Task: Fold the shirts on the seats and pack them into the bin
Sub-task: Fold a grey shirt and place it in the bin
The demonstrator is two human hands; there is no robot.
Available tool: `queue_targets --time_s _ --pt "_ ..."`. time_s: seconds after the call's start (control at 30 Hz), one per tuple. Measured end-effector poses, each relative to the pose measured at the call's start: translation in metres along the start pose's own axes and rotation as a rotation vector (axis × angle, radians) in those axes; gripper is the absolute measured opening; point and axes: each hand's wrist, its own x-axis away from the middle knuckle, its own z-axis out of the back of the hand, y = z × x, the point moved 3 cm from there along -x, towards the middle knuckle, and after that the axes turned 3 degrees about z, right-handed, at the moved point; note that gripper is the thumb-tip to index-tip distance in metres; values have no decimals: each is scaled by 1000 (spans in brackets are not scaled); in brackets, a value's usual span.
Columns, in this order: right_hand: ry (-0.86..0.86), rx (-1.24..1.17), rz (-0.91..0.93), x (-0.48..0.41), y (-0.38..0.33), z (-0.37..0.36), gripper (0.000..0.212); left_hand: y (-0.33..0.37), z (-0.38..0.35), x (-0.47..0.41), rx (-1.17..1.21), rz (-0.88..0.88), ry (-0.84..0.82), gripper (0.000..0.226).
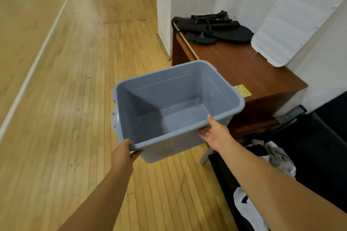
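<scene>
An empty grey-blue plastic bin [221, 88] hangs in the air over the wooden floor, tilted toward me. My left hand [123, 153] grips its near left corner at the rim. My right hand [216, 131] holds the near right rim, thumb on top and fingers under the lip. White and grey shirts [277, 155] lie crumpled on a black seat [319, 165] at the lower right. Another white garment [247, 210] shows beside my right forearm.
A brown wooden table [244, 67] stands just behind the bin, with a black bag [216, 28] on it and the bin's white lid [296, 18] leaning against the white wall. The wooden floor [75, 80] stretches away on the left.
</scene>
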Motion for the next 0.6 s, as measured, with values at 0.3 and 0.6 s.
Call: queue_targets --time_s 0.3,0.6 --pt "-10 3 -155 26 124 65 12 -127 65 5 302 34 262 31" --pt "0 44 -330 -18 292 203 12 -343 103 -29 492 141 457 57"
